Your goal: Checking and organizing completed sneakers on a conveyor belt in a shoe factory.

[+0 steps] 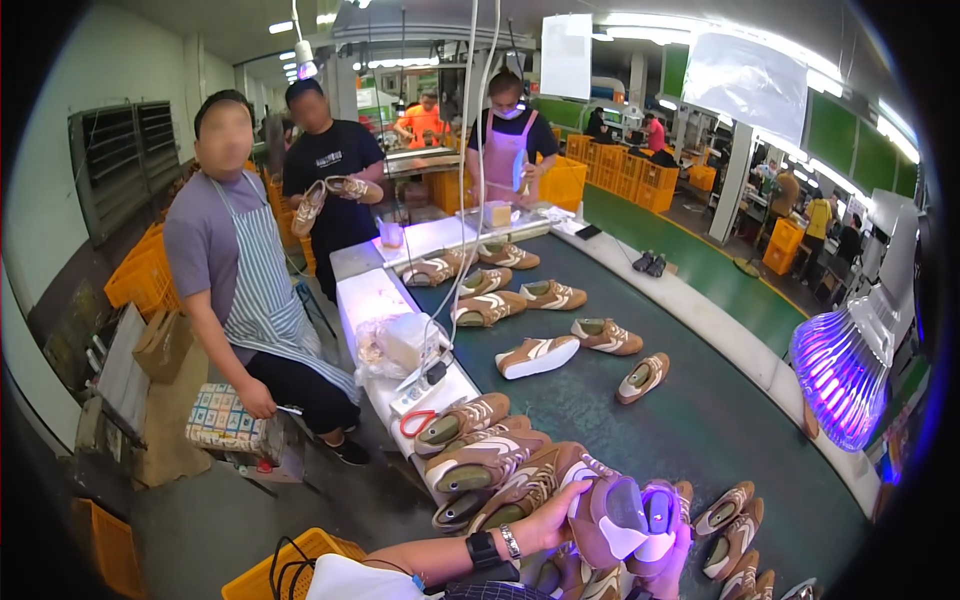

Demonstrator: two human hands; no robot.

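Over near edge of bench, gripped in left hand with fingers curled: brown-and-white shoe. Close beside, gripped in right hand, curled but partly hidden: second shoe. Along left edge: clustered shoes, red loop-shaped handle. Inward from left edge: tipped shoe, white sole showing. Near far left corner: further upright shoes. Overlapping right edge in view: purple-lit lamp.

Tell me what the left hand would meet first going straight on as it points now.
The brown-and-white shoe it is gripping comes first for the left hand; beyond that, probably the other held shoe, though depth is hard to judge.
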